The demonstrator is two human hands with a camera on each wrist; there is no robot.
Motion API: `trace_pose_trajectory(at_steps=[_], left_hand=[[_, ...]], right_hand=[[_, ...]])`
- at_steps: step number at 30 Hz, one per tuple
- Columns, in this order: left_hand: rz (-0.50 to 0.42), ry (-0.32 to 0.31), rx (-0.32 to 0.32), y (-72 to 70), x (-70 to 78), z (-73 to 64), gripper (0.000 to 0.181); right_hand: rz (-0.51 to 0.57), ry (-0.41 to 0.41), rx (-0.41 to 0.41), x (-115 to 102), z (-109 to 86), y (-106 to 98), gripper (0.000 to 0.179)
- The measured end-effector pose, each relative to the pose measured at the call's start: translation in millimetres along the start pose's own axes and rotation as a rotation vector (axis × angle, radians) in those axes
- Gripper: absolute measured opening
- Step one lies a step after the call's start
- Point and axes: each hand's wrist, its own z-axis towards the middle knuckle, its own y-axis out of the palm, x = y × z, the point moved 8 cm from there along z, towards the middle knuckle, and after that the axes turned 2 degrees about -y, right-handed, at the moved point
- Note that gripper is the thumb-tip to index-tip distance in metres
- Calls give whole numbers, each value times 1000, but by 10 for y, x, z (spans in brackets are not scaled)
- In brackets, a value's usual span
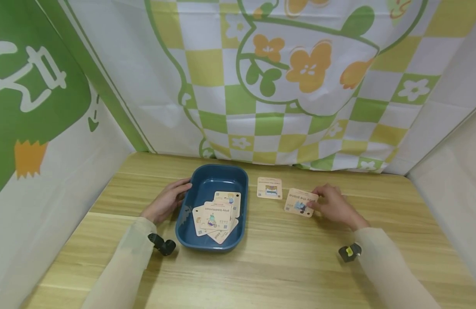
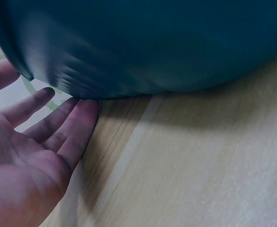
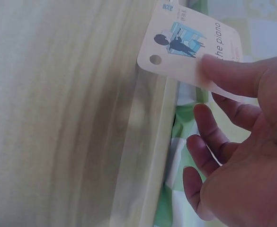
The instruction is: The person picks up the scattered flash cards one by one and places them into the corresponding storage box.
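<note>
My right hand (image 1: pixel 334 205) pinches a "play the piano" picture card (image 1: pixel 299 202) by its edge between thumb and fingers. The right wrist view shows this card (image 3: pixel 185 40) held off the wooden surface, with its piano drawing and a punched hole in one corner. To its left, another card (image 1: pixel 269 188) with a blue picture lies flat on the table. My left hand (image 1: pixel 169 199) rests against the left side of a blue tray (image 1: pixel 197 239). In the left wrist view its extended fingers (image 2: pixel 84 123) touch the tray's lower outer wall. Several overlapping cards (image 1: pixel 216 216) lie inside the tray.
The light wooden table (image 1: pixel 276 274) runs back to a hanging green and white checked cloth (image 1: pixel 241 107). White panels stand at both sides, the left one (image 1: pixel 87 146) with green print. A small black device (image 1: pixel 162 244) is strapped at each wrist.
</note>
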Motion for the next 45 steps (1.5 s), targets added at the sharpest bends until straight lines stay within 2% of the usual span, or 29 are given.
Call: trace_pose_trajectory(at_steps=[8,20,24,31,45], left_hand=[[1,-5,7,-10,-1,-1,63],[6,-13,6,-9,1,-8,64],[7,-5,3,-3,10,-13,63],[8,-9,2,2,5,-8,64],[22,-19,7,10,13,-12,63]], right_hand=[[16,-50,72,-80,-106,-5,25],[84,-166,187,-345,-223,-18,9],[84,-196,178,-444,-220,-6,8],[79,-199,155,-702,-160,-27,10],[180,-355,108,-1419,41,147,6]])
